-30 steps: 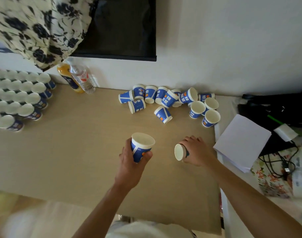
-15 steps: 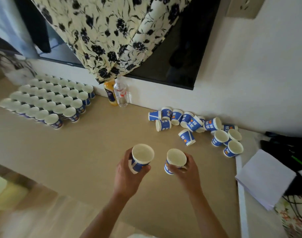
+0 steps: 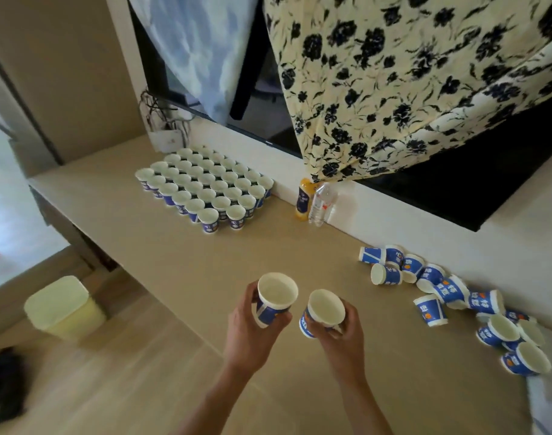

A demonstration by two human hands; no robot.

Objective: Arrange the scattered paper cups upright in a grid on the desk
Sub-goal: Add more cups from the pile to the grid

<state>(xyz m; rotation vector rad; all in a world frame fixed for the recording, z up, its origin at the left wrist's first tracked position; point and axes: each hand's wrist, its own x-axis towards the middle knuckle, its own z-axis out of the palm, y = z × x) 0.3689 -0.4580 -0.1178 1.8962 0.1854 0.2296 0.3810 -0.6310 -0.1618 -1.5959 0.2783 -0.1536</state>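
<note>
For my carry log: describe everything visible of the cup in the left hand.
The cup looks like paper: blue wall with white print, white inside, rolled white rim. It looks empty. It is mouth-up, slightly tilted, held above the desk by the left hand, whose fingers and thumb curl round its wall. A second cup, in the right hand, is close beside it, apparently not touching.

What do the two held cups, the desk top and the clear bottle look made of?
The left cup and right cup: likely paper, matte white inside, rolled rims, printed blue outside. The desk: probably laminate, smooth, uniform beige. The clear bottle: seemingly thin plastic, see-through, labelled.
</note>
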